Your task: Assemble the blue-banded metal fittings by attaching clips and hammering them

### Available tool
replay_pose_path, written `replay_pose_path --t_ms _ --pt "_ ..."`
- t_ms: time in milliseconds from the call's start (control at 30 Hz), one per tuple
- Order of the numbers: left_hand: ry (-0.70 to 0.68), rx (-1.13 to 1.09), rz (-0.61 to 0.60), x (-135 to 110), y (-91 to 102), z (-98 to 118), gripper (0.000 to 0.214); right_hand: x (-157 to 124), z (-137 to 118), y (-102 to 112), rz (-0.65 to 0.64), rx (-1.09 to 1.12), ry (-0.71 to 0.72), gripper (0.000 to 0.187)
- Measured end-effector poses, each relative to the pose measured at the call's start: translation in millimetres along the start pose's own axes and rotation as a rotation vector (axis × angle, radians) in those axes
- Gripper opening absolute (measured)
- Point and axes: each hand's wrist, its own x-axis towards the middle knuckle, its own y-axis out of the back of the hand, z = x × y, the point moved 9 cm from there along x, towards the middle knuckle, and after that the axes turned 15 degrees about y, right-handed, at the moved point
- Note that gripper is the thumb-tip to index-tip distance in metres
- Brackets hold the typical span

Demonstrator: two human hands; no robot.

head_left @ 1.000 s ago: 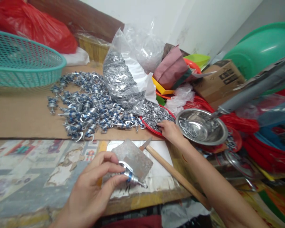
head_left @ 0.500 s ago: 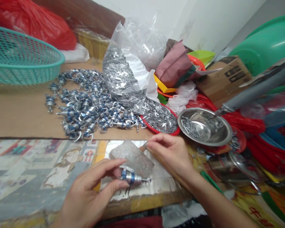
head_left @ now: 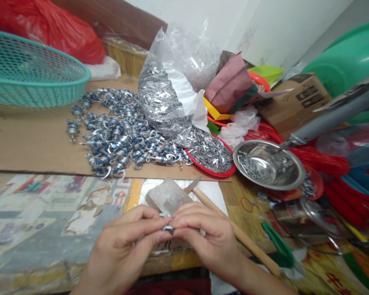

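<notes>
Lower centre, left hand [head_left: 119, 239] and right hand [head_left: 213, 233] pinch one mostly hidden part [head_left: 168, 228], seemingly metal; one angular grey block [head_left: 167, 196] lies beyond.

A small blue-and-silver metal part [head_left: 168, 228] sits mostly hidden between fingertips [head_left: 177, 222].

Silver glints on the held piece [head_left: 168, 228]; the heaped fittings [head_left: 118, 141] are blue-and-silver, the basket [head_left: 49, 93] latticed turquoise.
</notes>
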Motion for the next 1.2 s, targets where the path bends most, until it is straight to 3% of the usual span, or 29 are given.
replay_pose_path --t_ms 100,167,267,333,500,600,667,767,833,900,967,1067,1200 --pt "0.12 -0.044 -0.018 1.0 1.2 -9.0 0.016 -5.9 -16.4 -0.9 -0.111 -0.193 0.193 0.022" --pt "0.159 -0.046 -0.023 0.1 2.1 -12.3 0.012 -9.4 -26.5 -4.3 -0.223 -0.332 0.321 0.019" --pt "0.154 0.019 -0.046 -1.0 -0.1 -9.4 0.012 -11.3 -34.9 -8.9 -0.368 -0.468 0.443 0.019" --pt "0.126 0.062 -0.045 -1.0 0.1 -4.3 0.013 -9.5 -37.1 -7.1 -0.366 -0.5 0.47 0.018" --pt "0.126 0.044 -0.084 0.4 0.8 -3.7 0.016 -7.4 -28.4 -1.3 -0.235 -0.46 0.362 0.022" --pt "0.291 -0.014 -0.143 -4.4 -4.6 -19.7 0.012 -7.8 -23.8 -2.0 -0.193 -0.367 0.275 0.022" --pt "0.44 -0.138 -0.102 -11.4 -4.3 -31.8 0.007 -6.9 -23.2 -0.4 -0.148 -0.297 0.211 0.02" --pt "0.61 -0.363 -0.005 -22.0 -5.3 -44.7 0.031 -4.7 -18.4 3.5 -0.093 -0.231 0.048 0.013" --pt "0.651 -0.423 0.009 -23.0 -8.5 -48.8 0.036 -2.1 -11.9 1.8 -0.147 -0.202 -0.051 0.013" --pt "0.649 -0.439 -0.011 -19.2 -11.0 -52.3 0.034 2.6 2.9 2.5 -0.26 -0.215 -0.124 0.013" --pt "0.641 -0.449 -0.065 -14.3 -13.9 -57.3 0.041 10.6 32.9 22.3 -0.297 -0.368 -0.211 0.011" --pt "0.637 -0.45 -0.143 -10.1 -17.7 -64.8 0.051 24.8 89.3 81.3 -0.149 -0.741 -0.338 0.021" --pt "0.623 -0.447 -0.204 -8.3 -22.2 -65.6 0.047 28.5 155.5 112.6 -0.198 -0.868 -0.449 0.015"
